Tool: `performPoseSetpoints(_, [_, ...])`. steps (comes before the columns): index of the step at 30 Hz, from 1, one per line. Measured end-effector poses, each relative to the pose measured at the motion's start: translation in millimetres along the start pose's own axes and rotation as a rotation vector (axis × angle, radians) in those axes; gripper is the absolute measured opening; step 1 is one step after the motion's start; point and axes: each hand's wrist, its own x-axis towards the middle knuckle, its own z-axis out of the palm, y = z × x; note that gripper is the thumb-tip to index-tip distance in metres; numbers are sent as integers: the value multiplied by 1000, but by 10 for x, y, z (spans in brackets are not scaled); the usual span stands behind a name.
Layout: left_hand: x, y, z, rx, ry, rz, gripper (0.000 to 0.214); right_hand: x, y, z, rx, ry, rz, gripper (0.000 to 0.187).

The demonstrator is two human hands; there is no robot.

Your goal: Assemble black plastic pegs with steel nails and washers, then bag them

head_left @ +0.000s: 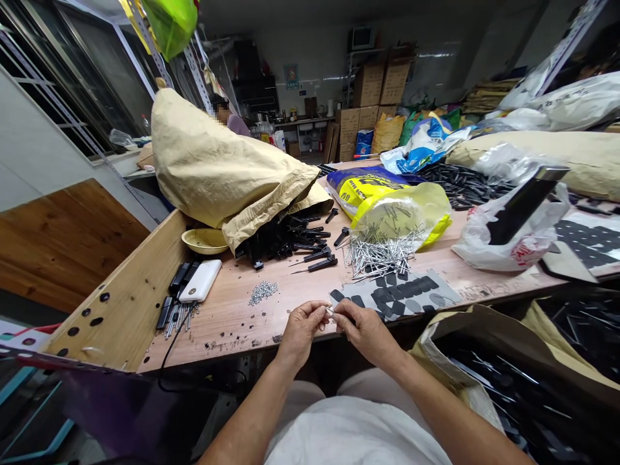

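My left hand and my right hand meet just over the table's front edge, thumbs and forefingers pinched together. A tiny pale piece shows between the fingertips, too small to name. Just beyond my right hand lies a grey sheet with black rounded stickers on it. Behind that, a heap of long silvery metal pins spills from a yellow and blue plastic bag. To the left sits a small pile of shiny metal bits. Black plastic parts, some with thin rods, spill from a large tan sack.
A wooden side board bounds the table on the left, near a white power bank with a cable and a yellow dish. A white plastic bag stands right. An open sack of black parts is beside my right forearm. A person is behind.
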Motion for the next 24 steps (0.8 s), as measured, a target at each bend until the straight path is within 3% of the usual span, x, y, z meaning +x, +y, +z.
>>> performPoseSetpoints(3, [-15,27,22,-22,-14,4,29,-4,1,-2,-11,7,-17,19])
performPoseSetpoints(10, [19,-16,42,168,44,163,23,-11,-2,36,-28,5,-33,22])
performPoseSetpoints(19, [0,26,43,163,-12,147,22,65,2,-1,643,-260,314,40])
performPoseSetpoints(22, [7,29,29,168,-24,125,22,60,13,-12,641,-263,312,40])
performPoseSetpoints(24, [16,22,30,164,-5,129,22,44,13,-1,501,-201,247,37])
